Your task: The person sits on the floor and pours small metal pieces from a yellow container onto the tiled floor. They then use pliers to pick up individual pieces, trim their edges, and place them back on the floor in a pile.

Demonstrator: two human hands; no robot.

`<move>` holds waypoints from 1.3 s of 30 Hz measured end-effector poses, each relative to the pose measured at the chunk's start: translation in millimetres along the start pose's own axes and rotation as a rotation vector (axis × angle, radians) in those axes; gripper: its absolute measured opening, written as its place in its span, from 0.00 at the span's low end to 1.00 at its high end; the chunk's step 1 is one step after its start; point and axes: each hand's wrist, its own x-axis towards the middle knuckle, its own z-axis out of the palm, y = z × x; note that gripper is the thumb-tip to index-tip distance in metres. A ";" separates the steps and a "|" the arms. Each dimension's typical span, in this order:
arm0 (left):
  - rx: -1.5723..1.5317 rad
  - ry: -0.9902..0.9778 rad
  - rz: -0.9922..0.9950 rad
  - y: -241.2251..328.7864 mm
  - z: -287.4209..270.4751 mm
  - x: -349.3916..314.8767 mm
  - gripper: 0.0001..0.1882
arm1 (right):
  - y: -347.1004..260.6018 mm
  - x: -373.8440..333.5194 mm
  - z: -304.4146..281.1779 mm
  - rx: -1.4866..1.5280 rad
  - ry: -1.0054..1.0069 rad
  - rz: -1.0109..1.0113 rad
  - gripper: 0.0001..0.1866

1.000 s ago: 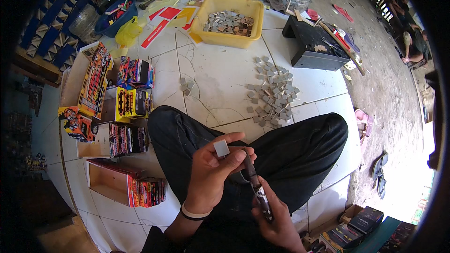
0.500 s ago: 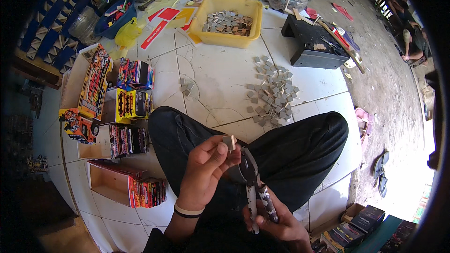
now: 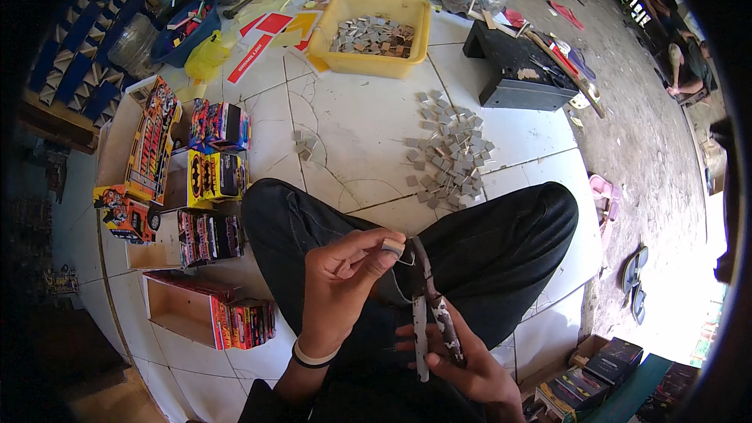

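My left hand [image 3: 338,286] pinches a small square wooden piece [image 3: 393,247] with a grey face between thumb and fingertips. A thin bent wire [image 3: 409,258] sticks out from beside the piece, near the jaws of a pair of pincers [image 3: 427,286]. My right hand [image 3: 468,360] is wrapped round the pincers' worn, paint-chipped white handles, which stand a little apart. Whether the jaws touch the wire I cannot tell. Past my crossed legs, a loose pile of similar grey square pieces [image 3: 450,153], several with thin wires, lies on the white tiles. A smaller cluster [image 3: 304,145] lies left of it.
A yellow tub [image 3: 368,65] of such pieces stands at the far middle. Open cartons of colourful small boxes [image 3: 184,309] line my left. A black low stand [image 3: 521,96] with tools is at the far right; sandals [image 3: 636,274] lie beyond the tile edge. More boxes [image 3: 583,392] sit at lower right.
My left hand has turned the wooden piece and moved it slightly right, closer to the pincers. The pincers have rotated, so their jaws now show edge-on. The bent wire shows more plainly.
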 end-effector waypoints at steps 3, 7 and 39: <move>0.042 -0.014 0.046 -1.0 1.3 -0.5 0.13 | -2.5 -1.3 2.7 0.031 0.010 0.032 0.44; 0.046 -0.015 0.071 -1.5 2.6 -0.9 0.12 | -4.8 -0.8 4.2 0.035 0.023 0.038 0.44; 0.122 -0.073 0.099 1.0 10.1 -7.4 0.11 | 35.4 10.4 3.5 -0.062 0.101 0.242 0.18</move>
